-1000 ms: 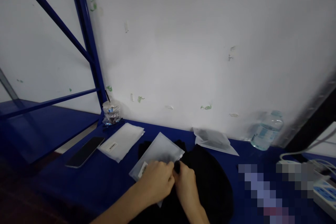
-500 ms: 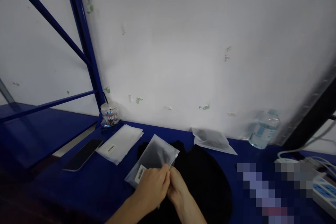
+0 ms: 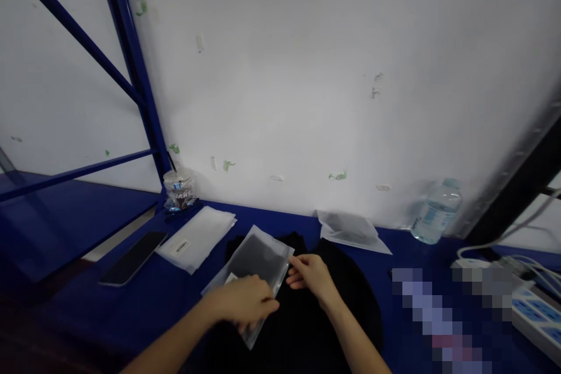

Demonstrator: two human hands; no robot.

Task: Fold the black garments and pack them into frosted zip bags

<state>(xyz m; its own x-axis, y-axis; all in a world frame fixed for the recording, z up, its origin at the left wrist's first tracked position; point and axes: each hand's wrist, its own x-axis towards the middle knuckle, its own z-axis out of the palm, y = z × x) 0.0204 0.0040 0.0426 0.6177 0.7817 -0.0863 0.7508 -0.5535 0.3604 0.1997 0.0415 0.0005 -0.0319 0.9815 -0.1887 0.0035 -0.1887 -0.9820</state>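
Observation:
A frosted plastic zip bag (image 3: 262, 252) with dark contents and a white label (image 3: 231, 278) lies tilted over a black garment (image 3: 326, 327). My right hand (image 3: 312, 274) pinches the bag's upper right corner with thumb and index finger, the other fingers loosely curled. Across the lower part of the bag reaches my left hand (image 3: 245, 301), its fingers curled at the zip edge and partly hidden beneath the hand. It is slightly blurred and covers part of the label.
Left of the bag lie a stack of frosted bags (image 3: 199, 238) and a phone (image 3: 134, 258). A wrapped cup (image 3: 179, 191) stands by the blue frame. Along the wall are another filled bag (image 3: 353, 231) and a water bottle (image 3: 437, 213). A power strip (image 3: 537, 312) with cables is at right.
My hands have moved apart along the bag's zip edge: the left down toward the lower end, the right up to the top corner. The view has shifted slightly.

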